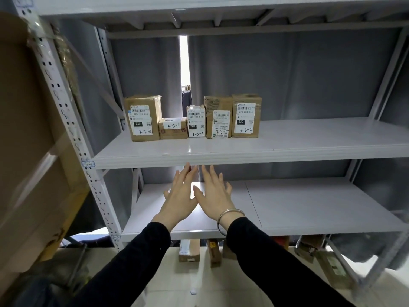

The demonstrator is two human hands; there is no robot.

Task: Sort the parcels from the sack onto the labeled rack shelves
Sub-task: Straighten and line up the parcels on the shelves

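While the head view faces it, the shelf tagged 3-2 (287, 149) carries one row toward its back, left to right: parcel 3-2-4 (142, 118), parcel 3-2-1 (173, 128), parcel 3-2-6 (196, 120), parcel 3-2-5 (219, 117), parcel 3-2-2 (246, 115). Just below its front edge hover the left hand (180, 196) and right hand (213, 193), side by side, fingers spread straight, holding nothing. Well beneath it lie floor parcels (189, 250).

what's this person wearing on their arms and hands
Long black sleeves reach both wrists: left sleeve, right sleeve. The left hand and right hand wear no gloves. A thin silver bangle circles the right wrist.
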